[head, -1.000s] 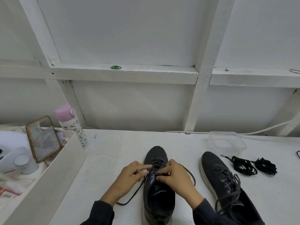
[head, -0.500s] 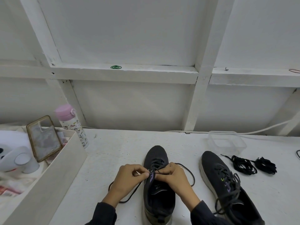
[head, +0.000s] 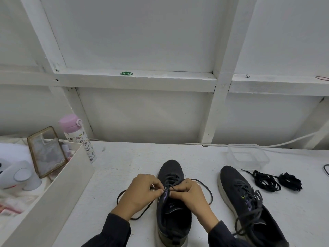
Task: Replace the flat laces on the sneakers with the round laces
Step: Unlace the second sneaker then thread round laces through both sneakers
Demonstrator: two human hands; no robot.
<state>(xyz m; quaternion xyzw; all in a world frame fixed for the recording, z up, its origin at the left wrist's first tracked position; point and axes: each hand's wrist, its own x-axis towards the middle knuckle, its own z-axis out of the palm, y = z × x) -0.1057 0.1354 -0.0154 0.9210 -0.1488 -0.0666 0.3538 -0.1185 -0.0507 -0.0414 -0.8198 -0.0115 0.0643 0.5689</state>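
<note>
Two dark grey sneakers stand on the white table, toes pointing away from me. Over the middle sneaker (head: 170, 172) my left hand (head: 142, 191) and my right hand (head: 191, 193) meet at the eyelets, each pinching the dark lace (head: 207, 186), which loops out on both sides of the shoe. The right sneaker (head: 240, 191) has its grey lace loose and untied. Two coiled bundles of black laces (head: 267, 180) lie right of it.
A clear plastic container (head: 247, 154) sits behind the right sneaker. At left stands a white box (head: 58, 184) holding a phone case and other items, with a pink-capped bottle (head: 78, 138) behind it. A white cable runs along the wall.
Both hands drew together over the shoe's eyelets. The lace slack now forms wider loops on the left and right of the middle sneaker.
</note>
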